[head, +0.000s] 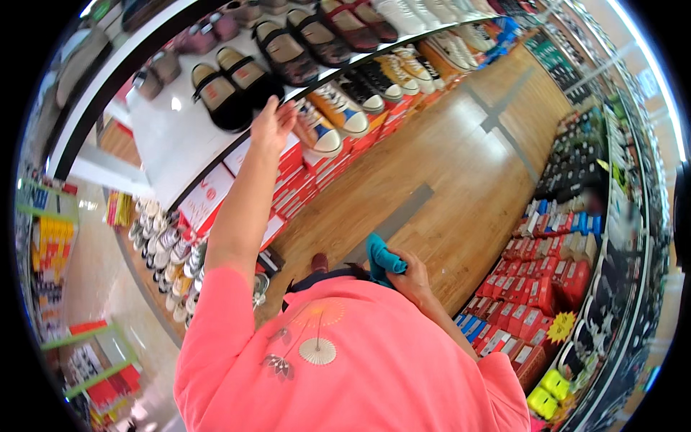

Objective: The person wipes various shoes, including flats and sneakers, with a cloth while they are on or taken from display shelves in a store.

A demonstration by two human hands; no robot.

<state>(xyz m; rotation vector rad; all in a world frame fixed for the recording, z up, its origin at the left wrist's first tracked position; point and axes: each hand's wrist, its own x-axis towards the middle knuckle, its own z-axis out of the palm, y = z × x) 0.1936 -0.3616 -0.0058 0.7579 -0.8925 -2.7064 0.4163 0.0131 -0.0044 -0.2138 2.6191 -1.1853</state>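
Observation:
My left hand (274, 127) reaches out over the front edge of a white shelf (167, 129). Its fingers are slightly apart, at the toe of a black strap shoe (251, 81); whether they touch it I cannot tell. Beside that shoe lies its mate, another black strap shoe (218, 100), with a beige insole. Low in front of my body, my right hand (413, 275) grips a folded teal cloth (384, 260). Just below the left hand, yellow canvas sneakers (340, 110) with blue and white parts stand on red shoe boxes (297, 181).
Dark patterned strap shoes (286, 54) and white shoes (405, 16) line the same shelf. Many sneakers (167, 248) crowd a low display at left. Across the wooden aisle floor (410, 178), stacked shoe boxes (523, 291) stand at right, near a yellow starburst sign (561, 327).

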